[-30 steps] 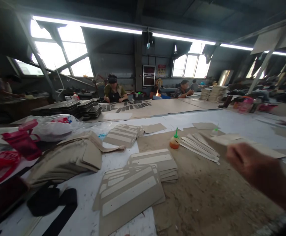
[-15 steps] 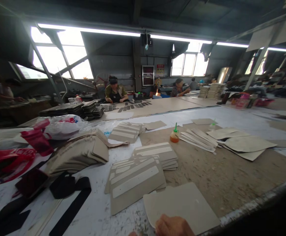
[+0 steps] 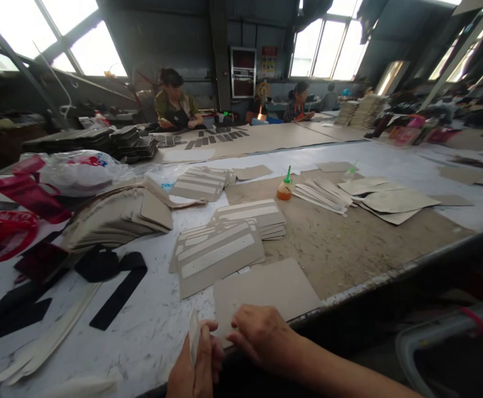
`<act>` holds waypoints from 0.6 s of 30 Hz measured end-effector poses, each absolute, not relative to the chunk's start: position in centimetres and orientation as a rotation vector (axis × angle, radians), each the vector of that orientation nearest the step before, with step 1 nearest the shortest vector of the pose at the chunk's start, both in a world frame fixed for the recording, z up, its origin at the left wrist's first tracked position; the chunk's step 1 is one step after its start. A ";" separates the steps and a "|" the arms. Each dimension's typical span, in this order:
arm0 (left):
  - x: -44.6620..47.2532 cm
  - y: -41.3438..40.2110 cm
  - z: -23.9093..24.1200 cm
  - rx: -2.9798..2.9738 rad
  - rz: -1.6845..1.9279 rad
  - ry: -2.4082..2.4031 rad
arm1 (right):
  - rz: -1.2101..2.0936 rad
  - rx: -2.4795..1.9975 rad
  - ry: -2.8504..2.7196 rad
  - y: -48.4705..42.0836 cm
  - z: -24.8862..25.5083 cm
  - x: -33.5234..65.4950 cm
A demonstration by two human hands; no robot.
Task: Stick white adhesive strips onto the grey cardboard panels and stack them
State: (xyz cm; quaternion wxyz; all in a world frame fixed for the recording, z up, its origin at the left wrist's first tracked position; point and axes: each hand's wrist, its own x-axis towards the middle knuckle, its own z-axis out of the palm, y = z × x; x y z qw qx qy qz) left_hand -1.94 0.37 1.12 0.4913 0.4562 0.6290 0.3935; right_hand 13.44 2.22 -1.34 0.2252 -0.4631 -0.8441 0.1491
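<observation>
At the bottom of the view my left hand point(image 3: 195, 365) is closed on a thin pale strip point(image 3: 193, 342) that stands on edge between its fingers. My right hand point(image 3: 262, 334) rests beside it at the near table edge, fingers curled, touching the near edge of a flat grey cardboard sheet point(image 3: 266, 287). Just beyond lies a fanned stack of grey cards with pale strips point(image 3: 216, 254), and a second such stack point(image 3: 252, 216) behind it.
An orange glue bottle with a green tip point(image 3: 285, 188) stands mid-table beside loose strips point(image 3: 320, 196) and cut sheets point(image 3: 390, 202). Black pieces point(image 3: 117, 287) and red bags point(image 3: 21, 193) lie left. The table's metal edge point(image 3: 390, 271) runs right. Other people point(image 3: 175, 105) work at the far end.
The view has tipped down toward the near edge. My right hand left the far sheets and came to the grey sheet in front of me. My left hand appeared holding a strip.
</observation>
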 end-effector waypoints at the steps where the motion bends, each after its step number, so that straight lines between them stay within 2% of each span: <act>1: -1.6 0.4 1.5 0.985 0.935 1.443 | 0.513 -1.292 -2.242 2.2 -0.9 13.7; 7: -0.1 0.2 2.9 0.554 0.760 1.076 | 1.121 -1.341 -1.692 2.4 1.5 14.2; 10: 0.3 0.2 2.6 0.552 0.672 0.986 | 1.419 -1.274 -1.482 2.9 1.6 13.9; 18: 1.3 -0.3 0.7 0.583 0.390 0.763 | 1.966 -1.231 -1.181 3.9 2.0 14.0</act>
